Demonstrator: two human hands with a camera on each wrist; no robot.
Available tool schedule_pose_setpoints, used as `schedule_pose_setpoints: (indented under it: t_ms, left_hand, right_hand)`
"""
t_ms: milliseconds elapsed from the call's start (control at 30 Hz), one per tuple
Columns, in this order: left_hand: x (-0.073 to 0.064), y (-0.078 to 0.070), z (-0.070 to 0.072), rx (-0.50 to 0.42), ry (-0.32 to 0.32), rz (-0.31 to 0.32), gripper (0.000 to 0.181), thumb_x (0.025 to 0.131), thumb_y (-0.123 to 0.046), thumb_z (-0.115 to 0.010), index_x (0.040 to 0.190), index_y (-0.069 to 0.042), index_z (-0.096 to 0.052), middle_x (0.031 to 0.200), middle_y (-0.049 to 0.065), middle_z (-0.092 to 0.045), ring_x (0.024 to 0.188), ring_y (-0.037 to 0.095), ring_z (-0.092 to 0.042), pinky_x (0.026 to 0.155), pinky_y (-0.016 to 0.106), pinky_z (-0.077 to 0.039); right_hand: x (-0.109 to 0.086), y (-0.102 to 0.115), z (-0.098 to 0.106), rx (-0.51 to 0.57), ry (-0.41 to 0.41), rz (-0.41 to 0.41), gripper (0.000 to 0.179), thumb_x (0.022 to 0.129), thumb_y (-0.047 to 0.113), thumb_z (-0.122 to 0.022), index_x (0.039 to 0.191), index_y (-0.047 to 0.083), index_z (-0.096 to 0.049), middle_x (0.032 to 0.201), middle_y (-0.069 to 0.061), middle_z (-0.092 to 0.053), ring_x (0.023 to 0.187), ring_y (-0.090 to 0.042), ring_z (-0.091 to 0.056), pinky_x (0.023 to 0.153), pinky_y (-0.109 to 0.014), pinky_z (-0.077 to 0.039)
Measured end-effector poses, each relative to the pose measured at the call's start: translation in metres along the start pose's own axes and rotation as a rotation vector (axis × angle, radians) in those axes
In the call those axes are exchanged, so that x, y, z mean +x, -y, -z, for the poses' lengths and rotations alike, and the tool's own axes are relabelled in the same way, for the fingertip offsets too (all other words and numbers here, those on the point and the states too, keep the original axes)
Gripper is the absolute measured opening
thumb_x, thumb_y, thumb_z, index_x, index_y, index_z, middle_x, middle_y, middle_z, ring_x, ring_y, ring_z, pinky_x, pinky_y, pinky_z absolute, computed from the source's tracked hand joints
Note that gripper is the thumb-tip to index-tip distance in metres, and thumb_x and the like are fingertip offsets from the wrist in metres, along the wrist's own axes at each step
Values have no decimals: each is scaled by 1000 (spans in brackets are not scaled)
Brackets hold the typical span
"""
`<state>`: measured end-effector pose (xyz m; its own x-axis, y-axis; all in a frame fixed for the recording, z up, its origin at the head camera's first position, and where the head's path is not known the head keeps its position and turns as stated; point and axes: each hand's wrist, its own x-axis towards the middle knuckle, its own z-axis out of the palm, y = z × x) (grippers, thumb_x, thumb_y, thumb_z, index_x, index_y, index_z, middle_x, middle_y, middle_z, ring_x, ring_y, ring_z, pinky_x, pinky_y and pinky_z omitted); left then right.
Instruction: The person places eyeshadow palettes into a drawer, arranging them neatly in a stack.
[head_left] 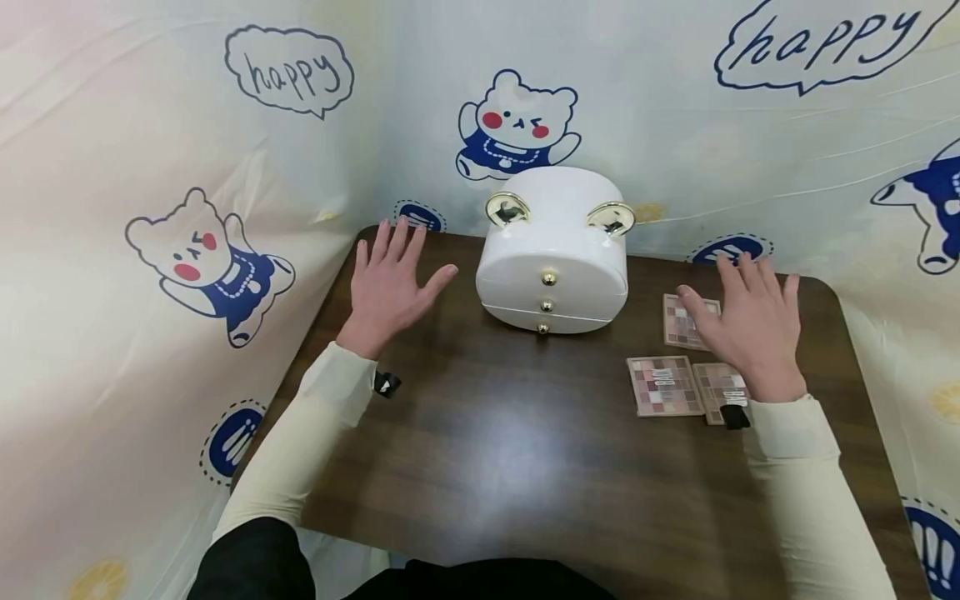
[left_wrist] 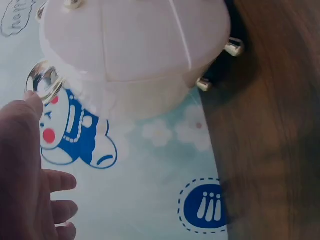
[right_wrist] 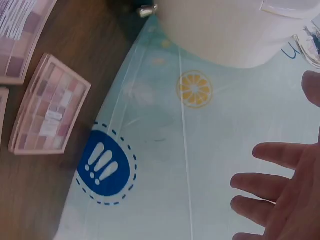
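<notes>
A white rounded box (head_left: pixel 555 250) stands at the back middle of the table, with gold ear-shaped pieces on its top and several gold knobs down its front. To its left my left hand (head_left: pixel 388 287) is held with fingers straight and spread, holding nothing. My right hand (head_left: pixel 753 329) is spread the same way at the right, over the eyeshadow palettes, and it too holds nothing. One palette (head_left: pixel 666 386) lies flat nearest the middle. Beside it a second palette (head_left: pixel 716 385) is partly covered by the right wrist. A third palette (head_left: pixel 681 323) lies behind them, its right side hidden by the hand.
The brown wooden table (head_left: pixel 480 467) has rounded back corners. A pale printed cloth (head_left: pixel 405 100) with bears and "happy" bubbles hangs close round its back and sides. Black clothing (head_left: pixel 495 579) shows at the table's front edge.
</notes>
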<state>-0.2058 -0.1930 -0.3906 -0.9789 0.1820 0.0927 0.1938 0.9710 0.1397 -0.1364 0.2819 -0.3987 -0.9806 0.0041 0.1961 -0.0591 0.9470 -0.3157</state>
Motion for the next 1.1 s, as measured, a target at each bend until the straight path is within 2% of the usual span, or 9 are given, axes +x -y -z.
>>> schedule_pose_setpoints:
  t_ms: [100, 267, 367, 467, 567, 633, 733, 833, 1100]
  left_hand:
    - [1, 1, 2, -67, -19, 18, 96, 92, -82, -23, 159, -13, -28, 166, 10, -14, 153, 28, 0, 121, 52, -2]
    - [2, -3, 3, -294, -17, 70, 92, 93, -80, -32, 154, -11, -40, 159, 13, -34, 149, 33, -25, 117, 55, -24]
    - [4, -9, 3, -413, -10, 96, 90, 92, -78, -37, 150, -10, -46, 155, 13, -42, 143, 34, -36, 114, 55, -29]
    - [9, -14, 3, -534, -5, 122, 90, 90, -79, -43, 146, -9, -52, 148, 12, -51, 135, 31, -47, 110, 52, -38]
    - [15, -20, 2, -675, 4, 159, 88, 86, -80, -50, 138, -11, -59, 138, 8, -59, 125, 25, -56, 102, 48, -46]
    - [21, -23, 1, -760, 16, 188, 84, 84, -80, -54, 133, -13, -64, 131, 5, -63, 117, 22, -59, 97, 45, -49]
    - [30, -29, -1, -824, 57, 233, 80, 82, -81, -57, 128, -16, -68, 125, 2, -65, 110, 20, -59, 94, 44, -50]
    - [39, -36, -4, -861, 99, 266, 77, 81, -78, -61, 127, -16, -68, 123, 2, -64, 105, 22, -59, 91, 43, -52]
    - [55, -54, -12, -907, 134, 259, 66, 85, -67, -68, 125, -14, -68, 119, 3, -64, 105, 20, -59, 90, 38, -52]
  right_hand:
    - [-2, 3, -3, 91, -45, -14, 76, 101, 55, -46, 150, -3, -40, 152, -31, -35, 144, -50, -24, 116, -65, -2]
    - [-7, 11, -6, 270, -100, -80, 68, 101, 47, -51, 148, -1, -45, 148, -28, -45, 135, -50, -40, 109, -67, -28]
    - [-8, 15, -8, 342, -125, -97, 64, 101, 44, -53, 145, -2, -48, 146, -27, -48, 133, -49, -44, 107, -65, -32]
    - [-11, 19, -10, 422, -116, -128, 63, 101, 45, -54, 144, -1, -50, 144, -25, -51, 131, -45, -47, 106, -64, -35]
    - [-15, 24, -13, 527, -85, -183, 62, 101, 49, -53, 143, 4, -53, 139, -19, -57, 125, -36, -53, 103, -59, -40]
    - [-17, 28, -15, 604, -64, -225, 60, 101, 51, -53, 142, 7, -55, 133, -14, -61, 118, -29, -56, 99, -49, -45]
    - [-21, 35, -20, 703, -55, -276, 54, 102, 48, -54, 139, 9, -58, 126, -9, -62, 106, -18, -57, 89, -32, -48]
    - [-22, 40, -25, 816, -81, -306, 47, 102, 41, -56, 135, 7, -60, 120, -8, -63, 98, -14, -61, 83, -18, -49]
    - [-20, 53, -36, 1112, -93, -354, 33, 101, 30, -63, 124, 6, -65, 111, -15, -68, 95, -22, -68, 82, -20, -54]
